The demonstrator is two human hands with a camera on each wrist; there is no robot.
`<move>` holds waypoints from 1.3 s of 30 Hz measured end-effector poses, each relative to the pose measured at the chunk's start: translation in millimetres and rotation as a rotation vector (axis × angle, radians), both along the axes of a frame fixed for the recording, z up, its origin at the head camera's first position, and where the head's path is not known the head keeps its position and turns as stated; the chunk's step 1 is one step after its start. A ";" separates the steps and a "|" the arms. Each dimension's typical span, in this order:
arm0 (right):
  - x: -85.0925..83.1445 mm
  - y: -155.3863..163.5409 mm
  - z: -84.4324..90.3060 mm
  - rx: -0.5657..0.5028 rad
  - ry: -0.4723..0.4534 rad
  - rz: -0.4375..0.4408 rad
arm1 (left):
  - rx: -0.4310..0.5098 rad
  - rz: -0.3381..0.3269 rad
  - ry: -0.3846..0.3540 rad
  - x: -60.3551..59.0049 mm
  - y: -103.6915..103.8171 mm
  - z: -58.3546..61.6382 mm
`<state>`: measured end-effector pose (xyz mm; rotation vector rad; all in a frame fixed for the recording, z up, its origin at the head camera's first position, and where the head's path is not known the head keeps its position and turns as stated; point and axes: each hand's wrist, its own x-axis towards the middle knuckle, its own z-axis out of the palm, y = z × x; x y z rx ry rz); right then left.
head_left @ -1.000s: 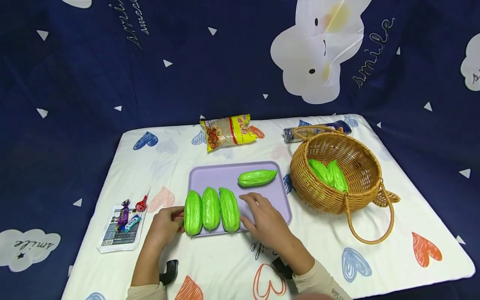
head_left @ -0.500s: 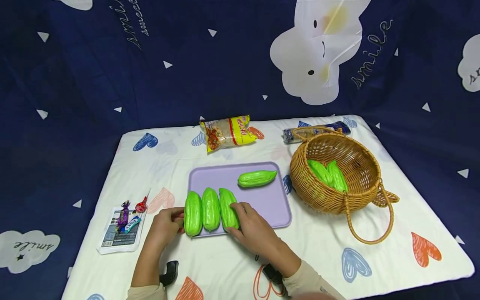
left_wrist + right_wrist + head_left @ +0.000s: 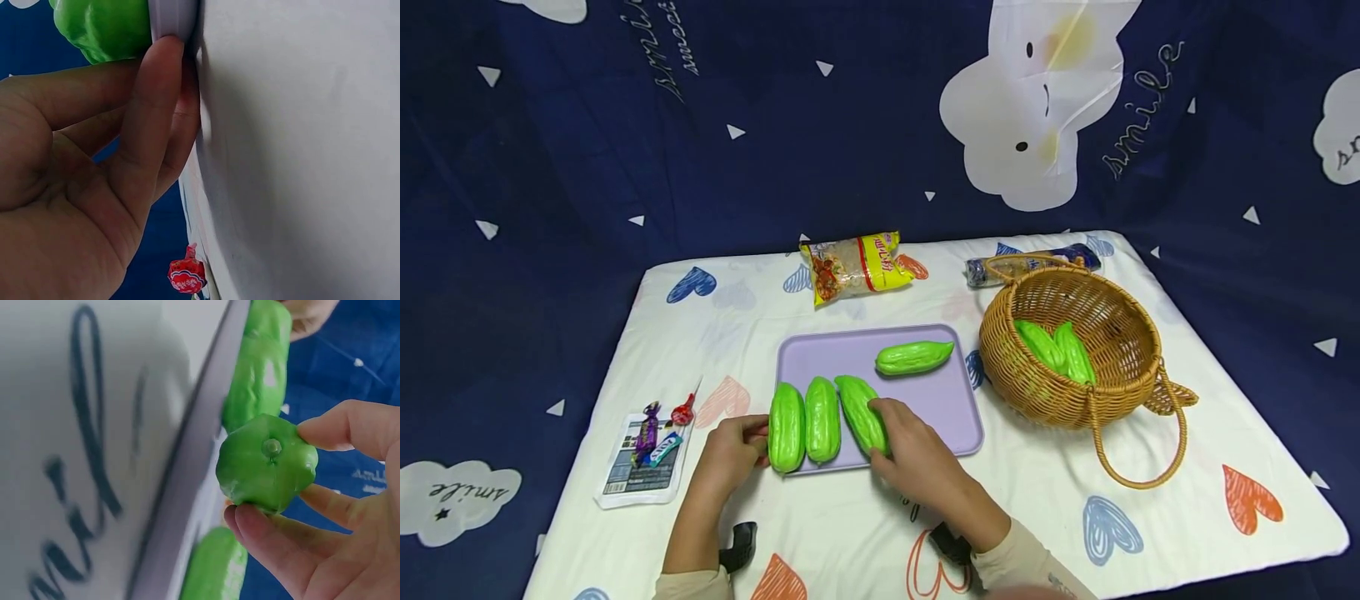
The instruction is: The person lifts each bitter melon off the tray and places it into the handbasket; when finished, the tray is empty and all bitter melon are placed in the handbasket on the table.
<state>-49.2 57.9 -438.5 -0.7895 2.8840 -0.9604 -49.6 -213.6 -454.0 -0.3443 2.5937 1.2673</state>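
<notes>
Right hand (image 3: 917, 454) has its fingers (image 3: 275, 540) pinched round the near end of the third bitter gourd (image 3: 861, 412), lifted askew off the lilac tray (image 3: 940, 404). Slick plastic, so it could squirt loose and knock its neighbours. Left hand (image 3: 730, 450) touches the tray's edge, fingers loosely straight. Heart-print cloth on the tabletop (image 3: 1045, 500), navy cloud backdrop behind.

left hand (image 3: 730, 454) fingers extended, right hand (image 3: 917, 457) fingers curled

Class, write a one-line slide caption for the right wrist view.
Right hand grips a ridged green plastic gourd above the lilac tray's edge.
</notes>
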 end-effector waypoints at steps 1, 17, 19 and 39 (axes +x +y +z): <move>-0.6 1.8 1.8 -0.004 0.008 -0.006 | 0.000 0.001 0.000 -0.2 0.1 0.0; -19.1 69.6 67.3 -0.160 0.205 -0.283 | -0.020 0.015 -0.013 -1.0 0.6 -0.7; -22.2 81.6 73.9 -0.173 0.212 -0.340 | -0.023 0.015 -0.013 -0.7 0.8 -0.2; -41.8 153.3 72.2 -0.100 0.230 -0.724 | -0.014 0.020 -0.019 -0.1 0.4 -2.2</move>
